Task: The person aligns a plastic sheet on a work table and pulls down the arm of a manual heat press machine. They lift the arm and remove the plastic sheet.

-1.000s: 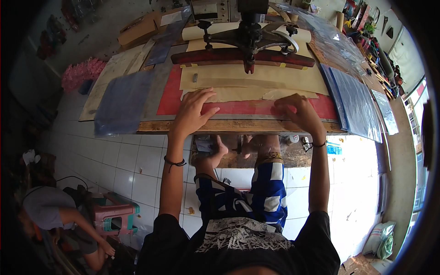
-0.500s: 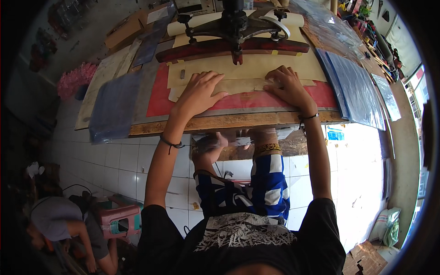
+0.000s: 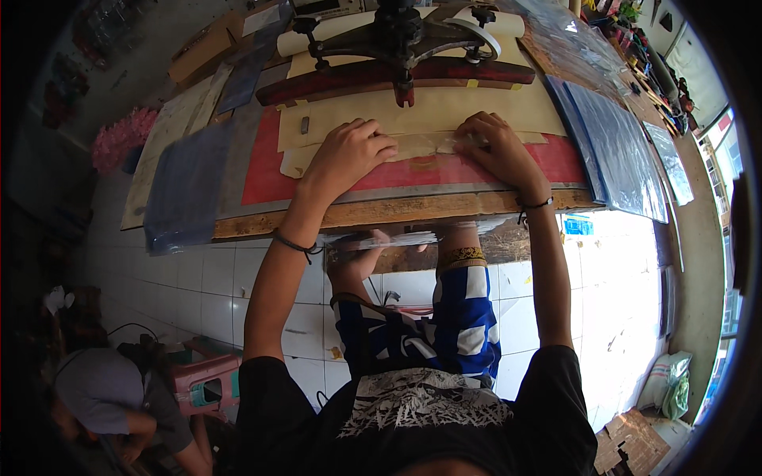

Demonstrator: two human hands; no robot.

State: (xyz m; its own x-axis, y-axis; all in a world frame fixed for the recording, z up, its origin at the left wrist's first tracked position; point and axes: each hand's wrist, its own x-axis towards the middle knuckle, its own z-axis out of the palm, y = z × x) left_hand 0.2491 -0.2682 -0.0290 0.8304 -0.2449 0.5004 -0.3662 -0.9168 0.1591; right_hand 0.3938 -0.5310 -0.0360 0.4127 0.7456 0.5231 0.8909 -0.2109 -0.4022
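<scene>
A thin clear plastic sheet (image 3: 432,176) lies over the red mat (image 3: 262,176) and the pale yellow card (image 3: 357,111), and its glossy near part hangs past the table's front edge. My left hand (image 3: 349,155) is closed at the near edge of the card, fingers curled and pressed together on the sheet. At the other side my right hand (image 3: 494,151) pinches the sheet, which glints by the thumb. Just beyond both hands, the press head (image 3: 401,47) with its long dark red bar (image 3: 341,82) hangs above the card. A small grey metal piece (image 3: 305,124) lies on the card's left.
Blue-tinted plastic sheets lie at the left (image 3: 190,186) of the table, with a stack (image 3: 607,143) at the right. The wooden table edge (image 3: 317,218) runs in front of me. A co-worker (image 3: 103,397) bends at lower left beside a pink stool (image 3: 210,381).
My left hand's fingers have curled in and its outstretched thumb has drawn closed. My right hand stays almost in place. The whole view has shifted slightly.
</scene>
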